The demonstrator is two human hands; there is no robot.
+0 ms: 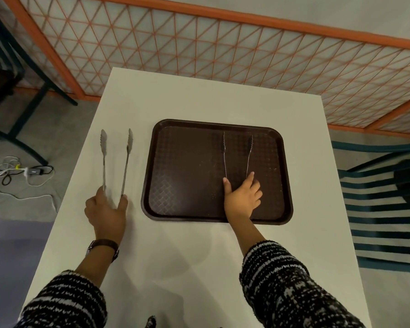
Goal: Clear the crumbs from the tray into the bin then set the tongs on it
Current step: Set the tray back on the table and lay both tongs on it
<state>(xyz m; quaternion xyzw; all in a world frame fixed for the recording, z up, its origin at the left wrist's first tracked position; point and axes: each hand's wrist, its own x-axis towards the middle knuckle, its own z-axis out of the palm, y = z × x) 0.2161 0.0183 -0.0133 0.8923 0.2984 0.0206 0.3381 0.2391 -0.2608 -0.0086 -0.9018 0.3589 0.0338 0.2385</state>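
The left hand (105,210) pinches the butt of 1 pair of tongs (115,159) lying on the tabletop (175,256), left of the tray (187,166). The right hand (242,197) pinches a 2nd pair (237,155) resting on the tray. Pale specks still dot the tray, so crumbs may stick to the tongs. No bin shows.

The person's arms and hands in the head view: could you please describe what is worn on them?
Both forearms wear fuzzy knitted sleeves in black-and-white stripes, left sleeve and right sleeve. The left wrist carries a watch on a dark brown strap. Both hands are bare.
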